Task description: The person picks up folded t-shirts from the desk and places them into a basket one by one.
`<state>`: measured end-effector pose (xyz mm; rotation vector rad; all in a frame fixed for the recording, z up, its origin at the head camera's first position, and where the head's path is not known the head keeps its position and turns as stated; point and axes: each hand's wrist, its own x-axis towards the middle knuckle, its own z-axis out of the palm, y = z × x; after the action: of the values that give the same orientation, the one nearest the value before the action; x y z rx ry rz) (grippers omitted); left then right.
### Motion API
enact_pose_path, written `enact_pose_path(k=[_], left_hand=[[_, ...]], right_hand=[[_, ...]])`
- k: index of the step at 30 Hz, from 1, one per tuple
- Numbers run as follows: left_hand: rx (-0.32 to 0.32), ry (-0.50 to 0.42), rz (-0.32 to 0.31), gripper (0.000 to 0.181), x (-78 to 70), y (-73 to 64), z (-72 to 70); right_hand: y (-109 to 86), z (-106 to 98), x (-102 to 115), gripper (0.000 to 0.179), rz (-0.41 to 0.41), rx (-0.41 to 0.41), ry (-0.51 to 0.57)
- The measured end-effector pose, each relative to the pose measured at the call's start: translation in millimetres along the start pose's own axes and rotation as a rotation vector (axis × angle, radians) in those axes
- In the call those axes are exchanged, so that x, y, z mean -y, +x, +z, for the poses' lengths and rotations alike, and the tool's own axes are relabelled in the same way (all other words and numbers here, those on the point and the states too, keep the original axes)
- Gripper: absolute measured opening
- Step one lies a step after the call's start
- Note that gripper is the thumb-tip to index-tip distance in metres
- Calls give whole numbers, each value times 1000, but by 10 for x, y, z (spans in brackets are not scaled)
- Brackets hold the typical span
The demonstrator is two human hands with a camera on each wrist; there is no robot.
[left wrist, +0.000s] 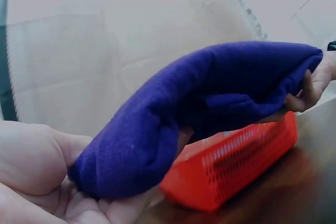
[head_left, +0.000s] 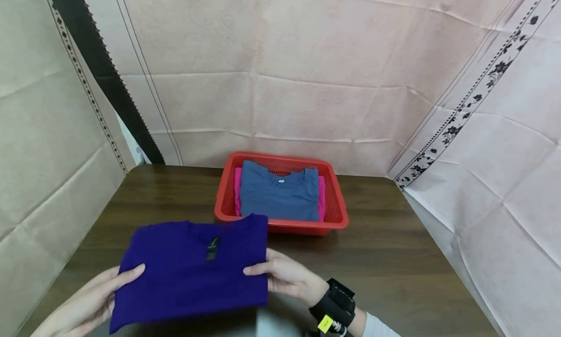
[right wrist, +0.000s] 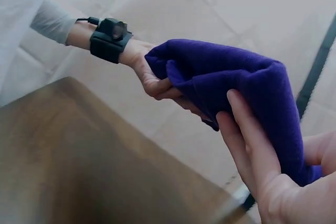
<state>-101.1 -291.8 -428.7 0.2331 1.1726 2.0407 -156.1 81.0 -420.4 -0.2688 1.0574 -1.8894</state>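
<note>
A folded purple shirt [head_left: 184, 273] is held up off the table between both hands, its dark neck label facing up. My left hand [head_left: 89, 300] grips its left edge, thumb on top and fingers underneath. At the opposite edge my right hand [head_left: 289, 276] pinches the cloth the same way. The left wrist view shows the shirt [left wrist: 210, 82] side-on as a thick folded layer. In the right wrist view, the fingers of the right hand [right wrist: 262, 166] lie under the shirt [right wrist: 226, 72], with the left hand [right wrist: 149, 74] at the far end.
Behind the shirt stands a red plastic basket [head_left: 339, 215] with slotted sides. Inside it a folded blue-grey shirt [head_left: 280, 196] lies on something pink [head_left: 322, 198]. The brown wooden table [head_left: 385, 259] is bordered by hanging pale cloths [head_left: 307, 84] at the back and sides.
</note>
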Motion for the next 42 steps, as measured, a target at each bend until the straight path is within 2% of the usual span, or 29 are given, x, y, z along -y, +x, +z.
enact_pose_path(k=[1,2,4,8,10,14,19,24,29,31,36,42], left_hand=[[-70,68,-1,29,-61,30,42],[-101,104,-5,25,-119,68,70],[-125,171,-3,20,-225,155,116],[34,114,50,33,-413,377,151],[59,127,64,34,-503,507,180],[48,141,78,29,-687,839,257],[49,109,92,27,-941,1302,366],[-38,80,64,22,-1096,1721,409],[-158,70,29,21,-1126,2163,375],[-226,71,12,21,-1115,2347,355],[-373,124,-34,29,-1038,2753,277],[-471,271,-105,38,-867,3032,167]], right_hand=[[-30,1,58,52,-13,-5,-14],[-59,-3,114,52,-22,-6,-18],[-111,-14,213,52,-43,-11,-32],[-209,-77,379,53,-70,-15,-26],[-261,-125,465,53,-82,-21,-21],[-380,-233,683,51,-105,-66,-41],[-429,-433,1015,52,-111,-186,-31],[-389,-714,1280,55,-118,-328,-12],[-365,-999,1469,57,-91,-442,-90],[-348,-1100,1511,59,-74,-483,-105],[-249,-1330,1519,59,-31,-654,-90],[-90,-1548,1415,54,-20,-813,-177]])
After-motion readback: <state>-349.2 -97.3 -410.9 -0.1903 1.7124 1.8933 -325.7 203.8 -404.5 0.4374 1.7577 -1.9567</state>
